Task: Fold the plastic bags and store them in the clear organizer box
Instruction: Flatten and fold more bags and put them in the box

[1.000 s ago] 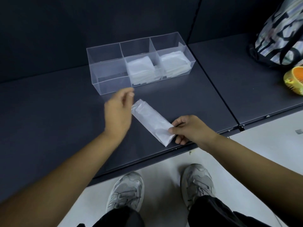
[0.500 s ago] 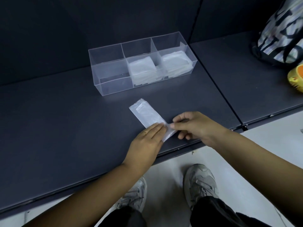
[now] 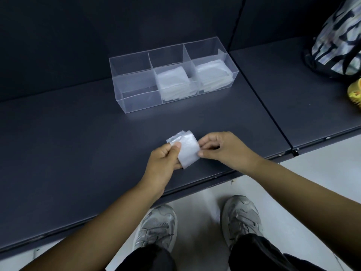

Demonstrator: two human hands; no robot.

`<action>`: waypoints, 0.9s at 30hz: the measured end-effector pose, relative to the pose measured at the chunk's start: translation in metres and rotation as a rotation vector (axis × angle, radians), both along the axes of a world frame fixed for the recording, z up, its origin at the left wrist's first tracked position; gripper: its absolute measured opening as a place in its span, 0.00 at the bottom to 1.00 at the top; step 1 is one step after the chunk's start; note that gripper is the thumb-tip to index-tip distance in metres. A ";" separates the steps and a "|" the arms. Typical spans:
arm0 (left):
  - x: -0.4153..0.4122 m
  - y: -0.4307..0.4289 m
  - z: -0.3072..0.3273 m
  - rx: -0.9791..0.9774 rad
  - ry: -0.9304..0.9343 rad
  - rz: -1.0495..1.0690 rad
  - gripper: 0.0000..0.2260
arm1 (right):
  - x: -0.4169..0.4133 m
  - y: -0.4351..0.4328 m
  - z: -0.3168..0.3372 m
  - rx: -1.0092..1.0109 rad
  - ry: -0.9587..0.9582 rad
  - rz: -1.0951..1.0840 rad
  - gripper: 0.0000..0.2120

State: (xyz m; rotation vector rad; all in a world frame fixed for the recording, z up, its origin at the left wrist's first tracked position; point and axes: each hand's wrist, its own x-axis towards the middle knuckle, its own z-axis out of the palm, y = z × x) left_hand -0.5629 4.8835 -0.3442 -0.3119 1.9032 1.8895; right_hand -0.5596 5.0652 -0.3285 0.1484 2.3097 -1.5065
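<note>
Fingers of left hand hidden behind plastic bag; backpack cropped right.

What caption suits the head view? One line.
Left hand and right hand pinch a folded bag before the box, two compartments already stocked.

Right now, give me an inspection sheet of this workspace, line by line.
Surface: dark shelf, matte, seam on its right.
Job's things: plastic bag folded small, held in both hands; clear organizer box behind it, folded bags stacked in middle and right compartments, none seen in left.
Clutter: patterned bag and yellow object at far right.
Grippers: left hand pinches the bag's left edge; right hand pinches its right edge.
Cables: nothing seen.
Surroundings: pale floor, grey shoes below.
</note>
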 end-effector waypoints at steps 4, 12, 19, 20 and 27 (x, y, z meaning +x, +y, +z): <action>-0.009 0.000 0.004 0.083 -0.150 0.088 0.09 | -0.007 -0.015 -0.007 0.160 0.004 -0.088 0.04; -0.012 -0.017 -0.004 -0.680 0.784 -0.086 0.11 | -0.022 -0.023 0.000 0.301 -0.073 -0.111 0.07; -0.020 -0.018 -0.031 -1.112 0.844 -0.708 0.27 | -0.020 -0.025 -0.004 0.311 -0.046 -0.164 0.08; -0.022 -0.020 -0.033 -1.147 0.815 -0.727 0.30 | -0.017 -0.026 -0.007 0.316 -0.020 -0.177 0.08; -0.023 -0.018 -0.033 -1.227 0.740 -0.773 0.40 | 0.017 -0.034 -0.030 0.707 0.278 -0.161 0.14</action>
